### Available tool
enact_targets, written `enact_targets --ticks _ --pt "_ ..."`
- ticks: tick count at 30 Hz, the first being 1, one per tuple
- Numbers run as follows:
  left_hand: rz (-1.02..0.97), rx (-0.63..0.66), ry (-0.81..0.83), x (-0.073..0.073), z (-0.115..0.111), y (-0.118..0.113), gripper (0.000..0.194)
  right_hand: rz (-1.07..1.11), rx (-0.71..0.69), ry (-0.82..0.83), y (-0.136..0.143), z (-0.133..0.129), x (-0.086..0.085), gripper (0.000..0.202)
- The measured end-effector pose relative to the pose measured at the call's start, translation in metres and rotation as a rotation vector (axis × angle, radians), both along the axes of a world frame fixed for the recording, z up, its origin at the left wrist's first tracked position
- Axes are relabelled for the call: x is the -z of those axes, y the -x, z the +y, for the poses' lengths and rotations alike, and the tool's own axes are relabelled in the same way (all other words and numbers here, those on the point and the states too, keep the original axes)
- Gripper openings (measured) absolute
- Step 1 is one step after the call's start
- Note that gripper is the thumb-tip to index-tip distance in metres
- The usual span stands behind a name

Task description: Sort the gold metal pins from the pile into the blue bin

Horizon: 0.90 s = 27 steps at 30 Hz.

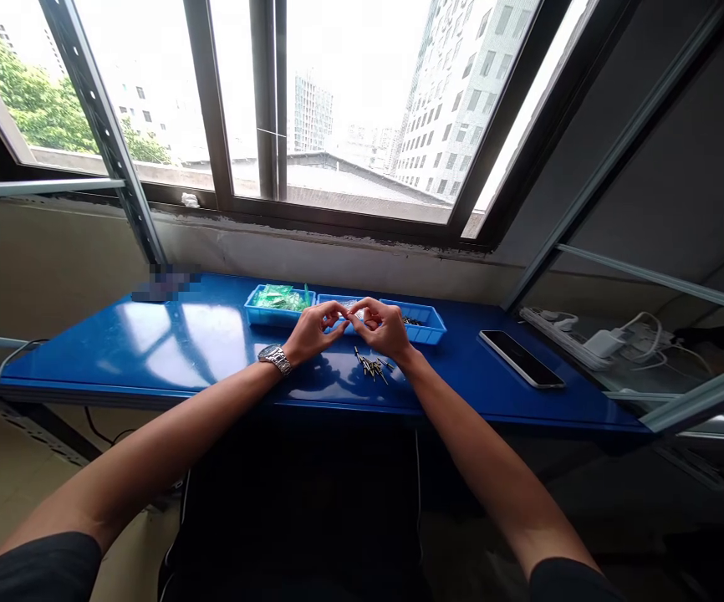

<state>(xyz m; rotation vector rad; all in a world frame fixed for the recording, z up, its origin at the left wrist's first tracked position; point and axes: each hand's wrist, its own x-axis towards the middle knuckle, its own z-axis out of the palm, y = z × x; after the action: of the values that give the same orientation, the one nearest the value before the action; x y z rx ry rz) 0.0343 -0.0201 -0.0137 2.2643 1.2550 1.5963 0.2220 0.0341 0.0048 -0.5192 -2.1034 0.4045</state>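
Above the blue table, my left hand (318, 330) and my right hand (380, 328) come together fingertip to fingertip. Both are closed in a pinch, and whatever lies between the fingertips is too small to make out. Below my right hand, a loose pile of thin brass-and-dark metal pieces (373, 366) lies on the tabletop. Just behind the hands stand three blue bins. The left bin (274, 318) contains green plastic packets (282, 297). Clear plastic shows in the middle bin (330, 298), partly hidden by my fingers. Small dark and brassy pieces (410, 321) lie in the right bin (430, 333).
A phone (522, 359) lies on the right of the blue table (149, 343). Beyond it are a power strip (566, 339) and a white charger (605, 341) with cables. A blurred object (165, 284) sits at the back left. Metal uprights flank the table, with a window behind.
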Motion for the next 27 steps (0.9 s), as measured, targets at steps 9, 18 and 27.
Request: enact_targets --ticks 9,18,27 --pt "-0.059 -0.034 -0.03 -0.0013 0.0002 0.0017 0.012 -0.099 -0.063 0.041 -0.0015 0.0049 -0.0016 0.02" --pt "-0.075 -0.044 -0.025 0.0001 0.0022 0.002 0.013 -0.082 -0.022 0.021 -0.0032 0.0053 -0.0028 0.021" --pt "-0.006 0.028 0.019 0.0021 0.0021 -0.0003 0.012 -0.031 0.004 -0.013 -0.0015 -0.0028 -0.0035 0.02"
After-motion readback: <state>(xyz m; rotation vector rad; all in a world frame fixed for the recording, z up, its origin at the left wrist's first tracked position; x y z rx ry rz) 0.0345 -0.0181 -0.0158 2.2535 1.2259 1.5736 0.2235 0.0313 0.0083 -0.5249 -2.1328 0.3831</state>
